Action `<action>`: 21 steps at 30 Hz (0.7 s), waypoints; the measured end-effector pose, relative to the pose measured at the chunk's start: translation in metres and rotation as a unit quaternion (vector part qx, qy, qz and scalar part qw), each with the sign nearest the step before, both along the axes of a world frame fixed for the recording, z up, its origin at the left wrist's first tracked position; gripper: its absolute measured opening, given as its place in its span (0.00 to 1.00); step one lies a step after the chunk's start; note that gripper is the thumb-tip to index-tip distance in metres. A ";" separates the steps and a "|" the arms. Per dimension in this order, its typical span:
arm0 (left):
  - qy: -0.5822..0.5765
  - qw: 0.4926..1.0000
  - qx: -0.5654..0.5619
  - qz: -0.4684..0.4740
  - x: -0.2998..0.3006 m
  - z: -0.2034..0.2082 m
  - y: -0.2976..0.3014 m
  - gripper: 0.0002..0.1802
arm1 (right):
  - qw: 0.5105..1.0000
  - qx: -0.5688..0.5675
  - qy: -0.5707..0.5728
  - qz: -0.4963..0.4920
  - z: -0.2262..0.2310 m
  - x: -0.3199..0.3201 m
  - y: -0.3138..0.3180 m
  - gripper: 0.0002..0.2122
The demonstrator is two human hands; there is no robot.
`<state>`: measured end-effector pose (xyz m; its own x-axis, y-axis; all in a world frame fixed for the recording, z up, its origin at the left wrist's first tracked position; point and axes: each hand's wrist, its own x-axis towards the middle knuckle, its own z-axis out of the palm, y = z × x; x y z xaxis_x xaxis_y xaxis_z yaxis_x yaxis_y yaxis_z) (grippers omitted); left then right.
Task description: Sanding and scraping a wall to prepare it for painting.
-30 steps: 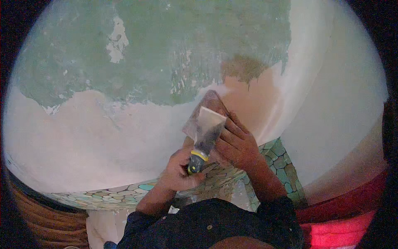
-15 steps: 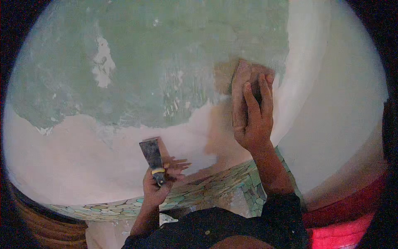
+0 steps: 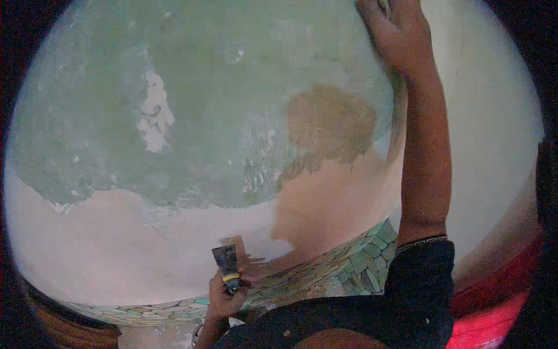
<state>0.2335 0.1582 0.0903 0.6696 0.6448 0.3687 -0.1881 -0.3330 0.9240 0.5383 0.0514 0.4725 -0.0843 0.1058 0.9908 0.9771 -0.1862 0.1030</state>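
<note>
blocking some wall point(image 3: 174, 244), right hand point(image 3: 400, 38) has unclear grip; left hand point(image 3: 224, 301) clasps scraper point(image 3: 225, 259) near mosaic trim point(image 3: 367, 260).

Green wall point(image 3: 203, 41), whitish lower area point(image 3: 157, 250), whitish patch point(image 3: 154, 131)

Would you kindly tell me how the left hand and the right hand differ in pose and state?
The left hand is low, close to the dark shirt, while the right hand is raised to the picture's top edge. The left hand grips a scraper; the right hand's fingertips are cut off, so its grip cannot be told. Both hands are bare.
</note>
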 end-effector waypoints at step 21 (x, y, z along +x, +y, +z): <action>-0.013 0.995 -0.078 -0.057 0.013 -0.018 -0.002 0.22 | 0.995 -0.051 -0.063 0.052 -0.186 0.020 0.007 0.33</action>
<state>0.2466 0.1558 0.0728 0.7323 0.6163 0.2895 -0.2417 -0.1621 0.9567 0.5587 0.0583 0.2867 -0.2229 0.1897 0.9562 0.9686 -0.0678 0.2392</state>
